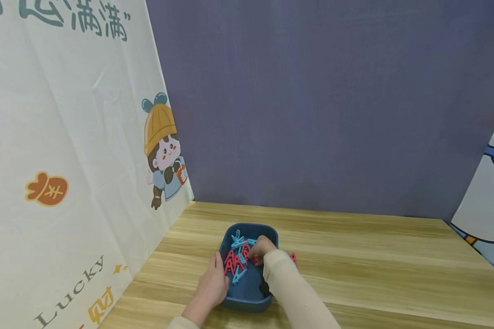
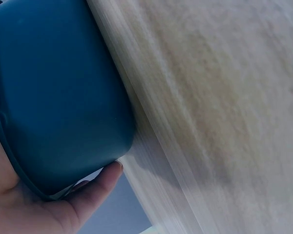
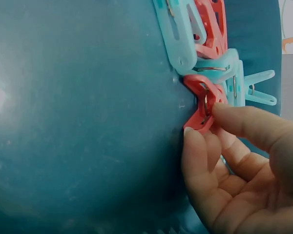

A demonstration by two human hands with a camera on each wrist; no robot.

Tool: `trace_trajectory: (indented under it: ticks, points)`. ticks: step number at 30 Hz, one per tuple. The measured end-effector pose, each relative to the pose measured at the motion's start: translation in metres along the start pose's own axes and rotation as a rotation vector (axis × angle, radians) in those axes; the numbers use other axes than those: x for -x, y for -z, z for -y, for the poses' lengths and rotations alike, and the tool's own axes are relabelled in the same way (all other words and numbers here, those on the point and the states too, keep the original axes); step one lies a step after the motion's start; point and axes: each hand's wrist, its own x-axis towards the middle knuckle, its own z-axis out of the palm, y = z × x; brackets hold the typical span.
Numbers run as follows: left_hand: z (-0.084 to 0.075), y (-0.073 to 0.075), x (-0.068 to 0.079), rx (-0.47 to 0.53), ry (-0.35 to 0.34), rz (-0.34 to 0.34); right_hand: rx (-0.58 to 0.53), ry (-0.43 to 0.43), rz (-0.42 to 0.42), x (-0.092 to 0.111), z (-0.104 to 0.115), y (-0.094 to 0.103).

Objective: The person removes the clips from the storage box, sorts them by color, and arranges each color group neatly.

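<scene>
Left hand (image 1: 215, 282) grips left rim of blue bin (image 1: 247, 305), lower centre of head frame. Right hand (image 1: 262, 248), inside, pinches red clothespin (image 3: 198, 82); open room toward bin's lower end. Stray clothespin (image 1: 293, 258) just beyond right rim; counter (image 1: 387, 269) reaches right frame edge.

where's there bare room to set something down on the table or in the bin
The widest patch is the wooden tabletop right of the lone red clothespin; another strip lies between the bin and the dark cloth backdrop. Inside, floor is bare between the clothespins and the near wall. The far part is crowded with clothespins and the right hand.
</scene>
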Motion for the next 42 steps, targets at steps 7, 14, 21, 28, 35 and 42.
trace_trajectory:
  ticks: [7,14,21,28,35,42]
  points:
    - [-0.001,0.0,0.001,0.001,-0.006,-0.001,0.063,0.047,0.002,0.002,-0.001,0.0]
    - [-0.002,0.0,0.0,-0.006,0.002,0.012,0.09,0.105,-0.024,0.009,0.001,0.001]
    - [-0.001,0.0,0.0,-0.01,0.0,0.005,0.028,0.092,0.015,0.011,0.002,0.0]
    - [-0.001,0.001,0.0,-0.006,0.001,0.009,-0.015,0.083,0.022,0.005,0.004,-0.003]
    - [-0.002,0.002,0.001,-0.003,0.003,0.005,-0.144,0.134,0.075,0.016,0.013,0.005]
    - [-0.002,0.002,0.001,-0.001,-0.004,-0.001,-0.25,0.2,0.131,0.02,0.024,0.016]
